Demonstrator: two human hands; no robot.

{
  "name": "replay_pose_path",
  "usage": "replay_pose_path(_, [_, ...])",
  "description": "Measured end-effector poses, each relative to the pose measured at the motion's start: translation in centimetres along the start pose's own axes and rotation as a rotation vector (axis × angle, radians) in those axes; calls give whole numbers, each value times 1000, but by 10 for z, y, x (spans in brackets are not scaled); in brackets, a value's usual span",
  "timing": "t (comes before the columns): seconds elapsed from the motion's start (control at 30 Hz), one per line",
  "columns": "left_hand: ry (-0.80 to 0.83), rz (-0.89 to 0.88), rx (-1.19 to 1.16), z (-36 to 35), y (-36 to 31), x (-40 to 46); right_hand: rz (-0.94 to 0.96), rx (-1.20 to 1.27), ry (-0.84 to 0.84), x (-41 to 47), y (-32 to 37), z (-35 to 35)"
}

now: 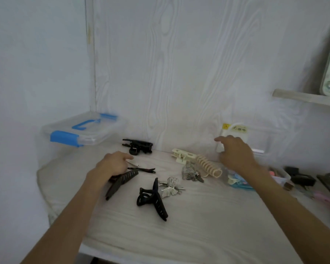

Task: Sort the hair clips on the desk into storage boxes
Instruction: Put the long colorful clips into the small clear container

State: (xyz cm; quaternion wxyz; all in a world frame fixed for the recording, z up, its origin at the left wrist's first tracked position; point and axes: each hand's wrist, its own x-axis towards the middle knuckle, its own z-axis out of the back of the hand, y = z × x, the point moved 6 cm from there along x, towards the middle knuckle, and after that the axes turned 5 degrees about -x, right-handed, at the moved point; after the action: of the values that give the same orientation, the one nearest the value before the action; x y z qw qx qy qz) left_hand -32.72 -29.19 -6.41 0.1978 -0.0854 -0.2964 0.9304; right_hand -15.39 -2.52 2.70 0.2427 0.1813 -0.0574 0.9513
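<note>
Both bare forearms reach forward. The left hand [113, 164] lies low, knuckles up, fingers loosely curled. The right hand [234, 152] hovers higher, fingers relaxed, forefinger extended leftward.

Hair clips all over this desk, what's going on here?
A person is sorting hair clips on a white desk. The left hand rests on a long dark clip and seems to pinch a thin clip. The right hand hovers, fingers relaxed, near a clear open box at the wall. A blue-latched storage box sits closed, back left. Most clips still lie loose.
</note>
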Motion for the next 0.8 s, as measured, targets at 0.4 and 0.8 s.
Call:
replay_pose_path(0.4, [-319,74,-130,8,6,-12,398,293,337,-7,174,-63])
replay_pose_path(0.8, [-755,-231,-453,42,-13,-49,265,782,-176,-31,94,-24])
